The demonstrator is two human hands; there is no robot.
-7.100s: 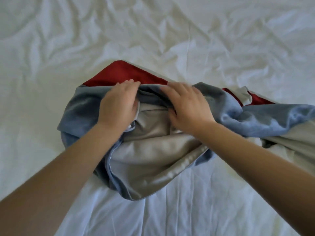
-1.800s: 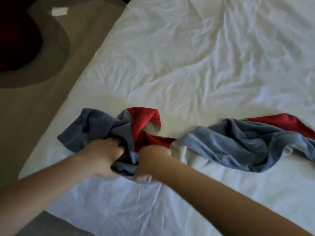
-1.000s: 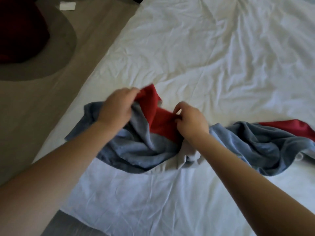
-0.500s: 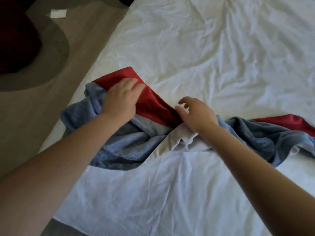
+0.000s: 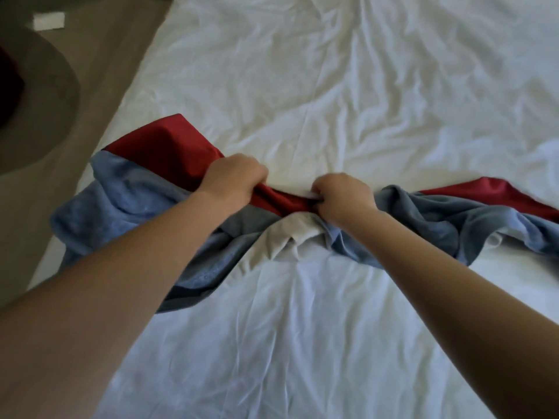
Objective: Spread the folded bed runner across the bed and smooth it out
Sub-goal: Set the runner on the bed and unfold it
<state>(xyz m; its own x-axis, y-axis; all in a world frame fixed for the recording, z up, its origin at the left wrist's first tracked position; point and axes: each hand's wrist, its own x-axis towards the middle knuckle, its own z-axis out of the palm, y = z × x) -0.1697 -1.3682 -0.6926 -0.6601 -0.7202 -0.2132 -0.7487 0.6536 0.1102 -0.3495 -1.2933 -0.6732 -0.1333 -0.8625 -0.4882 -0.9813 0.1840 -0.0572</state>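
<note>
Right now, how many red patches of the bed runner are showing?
2. One red patch of the bed runner stretches from near the bed's left edge to between the left hand and right hand; the other lies far right. Folds may hide more.

A round grey-brown mat (image 5: 45, 116) is seen on the tan floor (image 5: 102, 80), cut off by the left edge of the frame. A dark red object (image 5: 7, 95), too shadowed to be identified, is set on the mat's left part and is likewise cropped. A small white rectangular piece (image 5: 48, 21) is laid flat on the floor just beyond the mat's far rim.
</note>
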